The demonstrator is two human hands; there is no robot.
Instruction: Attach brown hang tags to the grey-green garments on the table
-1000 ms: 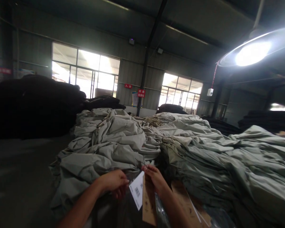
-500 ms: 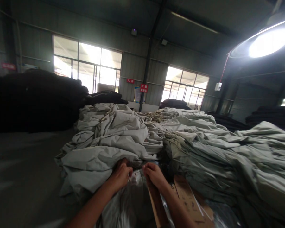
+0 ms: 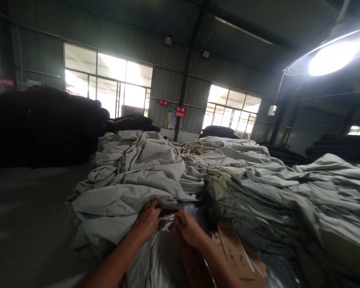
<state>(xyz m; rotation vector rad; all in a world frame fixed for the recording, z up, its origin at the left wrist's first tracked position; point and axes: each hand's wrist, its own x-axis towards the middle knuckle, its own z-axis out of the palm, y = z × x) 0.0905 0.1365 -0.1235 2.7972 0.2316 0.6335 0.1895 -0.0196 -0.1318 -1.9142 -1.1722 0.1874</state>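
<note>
Left hand (image 3: 148,220) lies on the near edge of the crumpled pale garment pile (image 3: 138,176), fingers curled onto the cloth; whether it grips is unclear. Right hand (image 3: 188,230) pinches a small white strip (image 3: 167,218), possibly a tag, long axis running left-right between both hands. Brown card tags (image 3: 237,256) lie just right, pointing near-far.

Left hand (image 3: 147,221) fingers tucked under cloth (image 3: 123,200); forearms cut off.
</note>
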